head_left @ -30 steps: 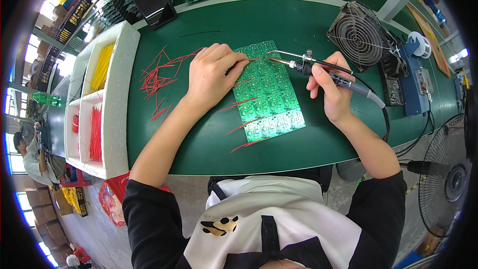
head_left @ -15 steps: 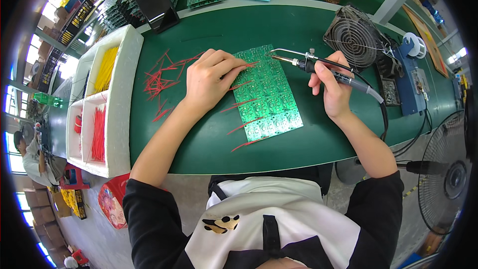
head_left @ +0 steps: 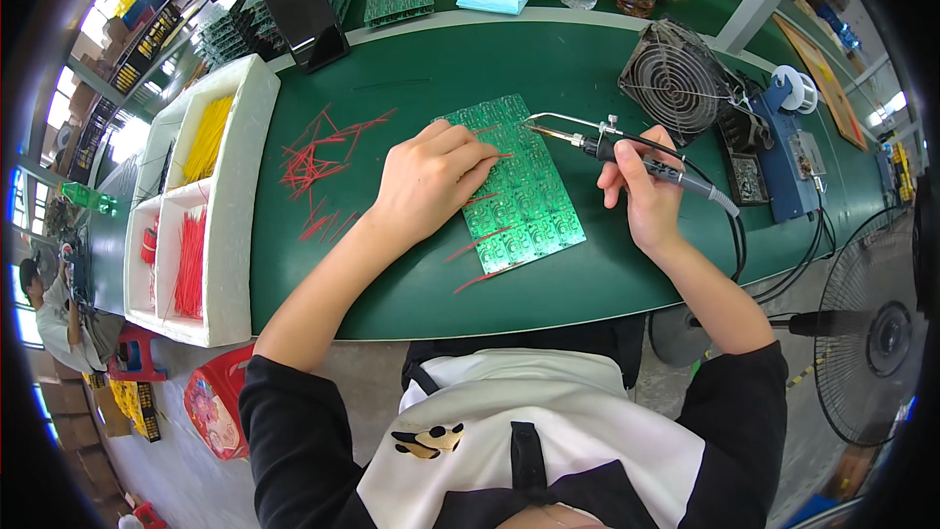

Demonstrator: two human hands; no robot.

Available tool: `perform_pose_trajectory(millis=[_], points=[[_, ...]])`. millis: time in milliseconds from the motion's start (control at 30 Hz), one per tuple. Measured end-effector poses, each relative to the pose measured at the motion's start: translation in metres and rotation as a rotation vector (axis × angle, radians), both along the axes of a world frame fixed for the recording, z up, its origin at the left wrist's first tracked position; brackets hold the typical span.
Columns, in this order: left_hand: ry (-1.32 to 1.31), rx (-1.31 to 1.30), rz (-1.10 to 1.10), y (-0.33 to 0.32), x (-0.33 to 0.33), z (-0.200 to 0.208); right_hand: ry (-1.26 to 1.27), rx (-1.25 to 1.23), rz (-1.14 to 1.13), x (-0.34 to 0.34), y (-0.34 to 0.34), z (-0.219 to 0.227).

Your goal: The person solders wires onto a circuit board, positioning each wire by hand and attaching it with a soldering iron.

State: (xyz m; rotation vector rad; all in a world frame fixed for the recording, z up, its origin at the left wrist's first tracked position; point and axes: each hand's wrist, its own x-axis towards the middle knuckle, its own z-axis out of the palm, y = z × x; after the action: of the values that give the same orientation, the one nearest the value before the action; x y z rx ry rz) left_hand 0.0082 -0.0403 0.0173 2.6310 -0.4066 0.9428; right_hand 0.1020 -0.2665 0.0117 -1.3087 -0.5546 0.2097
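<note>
Pinching on: by the left hand (head_left: 433,181), thumb and finger are closed together on a red wire (head_left: 505,155), its end poked out over the upper half of the green PCB panel (head_left: 534,206). The panel's laid flat on the counter (head_left: 548,304), slightly skewed, btwn both hands. By the right hand (head_left: 641,186), the soldering iron (head_left: 605,149) is clasped pen-style; its tip is held at the panel's upper right, w/ a thin metal feed tube (head_left: 573,120) carried alongside. Whether panel & tip are touching can't be told.

Handling, then: the wire's prob. v. light, bendy, easily knocked off line, so best gripped close to its end. The panel's prob. light, stiff, a bit slick, maybe brittle if flexed; best lifted by its edges, w/ the joints left alone. The iron should be held by its handle only, b/c the metal end must be assumed hot.

Looks: panel's bright green, rectangular, split into a grid of repeated small circuits, w/ glare caught at the near end. Along its left edge a row of red wires (head_left: 480,281) is set, tails jutting out past it. Off left, a loose heap of red wires (head_left: 318,162) is strewn; beyond that, a white foam tray (head_left: 235,206) is stocked w/ yellow wires (head_left: 209,137) plus a red bundle (head_left: 190,260).
</note>
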Motion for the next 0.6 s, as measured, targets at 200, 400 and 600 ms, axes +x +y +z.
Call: perform_pose_trajectory(millis=[200,400,600], points=[[0.005,-0.002,-0.015,0.0022,0.0035,-0.0057,-0.032,-0.110,0.041,-0.0044,-0.0045,-0.0008],[-0.002,-0.050,-0.008,0.0013,0.0042,-0.0065,-0.038,-0.087,0.055,-0.0073,-0.0050,0.0022],[0.003,-0.068,-0.013,0.0011,0.0060,-0.0100,-0.029,-0.099,0.074,-0.0105,-0.0037,-0.0012]])
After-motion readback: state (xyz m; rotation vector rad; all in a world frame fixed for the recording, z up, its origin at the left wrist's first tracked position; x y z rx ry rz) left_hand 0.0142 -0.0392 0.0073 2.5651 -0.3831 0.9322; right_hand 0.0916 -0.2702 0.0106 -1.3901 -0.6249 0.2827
